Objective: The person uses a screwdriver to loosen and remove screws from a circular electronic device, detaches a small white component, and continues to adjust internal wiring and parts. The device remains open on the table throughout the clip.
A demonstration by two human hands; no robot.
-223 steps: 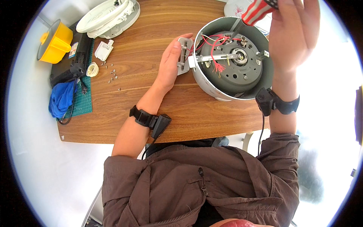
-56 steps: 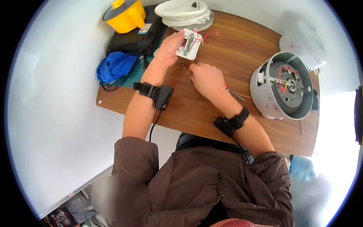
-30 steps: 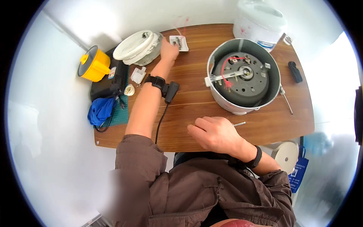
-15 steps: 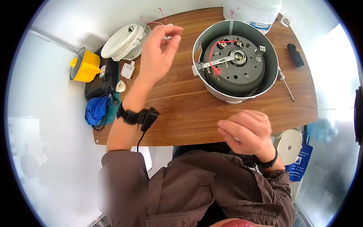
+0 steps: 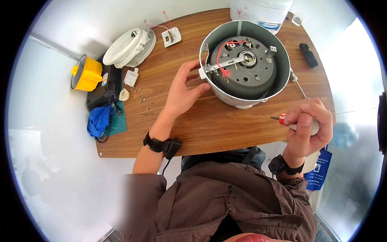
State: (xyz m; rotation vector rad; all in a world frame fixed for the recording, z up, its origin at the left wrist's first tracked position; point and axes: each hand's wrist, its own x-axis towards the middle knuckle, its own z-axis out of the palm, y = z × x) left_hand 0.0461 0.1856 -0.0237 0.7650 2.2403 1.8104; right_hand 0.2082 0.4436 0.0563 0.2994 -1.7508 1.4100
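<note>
A round metal appliance body (image 5: 242, 98), like a rice cooker's, stands on the table with its inside exposed. In it sits a dark grey heating plate (image 5: 258, 82) with a metal bracket (image 5: 229, 63) and a red wire (image 5: 220, 54) frayed at its end. My left hand (image 5: 183, 90) touches the body's left side near a white tab (image 5: 202, 74), thumb and fingers spread apart. At the table's right front, my right hand (image 5: 310, 125) is closed around a screwdriver (image 5: 282, 119) with a red-and-white handle, its short dark tip pointing left, apart from the body.
A small white panel with red wires (image 5: 172, 37) and a white lid (image 5: 125, 48) lie at the back left. Small screws (image 5: 142, 98) are scattered left of my forearm. A thin metal rod (image 5: 299, 86) lies right of the body; a white bucket (image 5: 262, 10) stands behind.
My left hand has come from above the small white panel to the appliance body's left side. My right hand has moved right and turned, bringing the screwdriver into sight.
</note>
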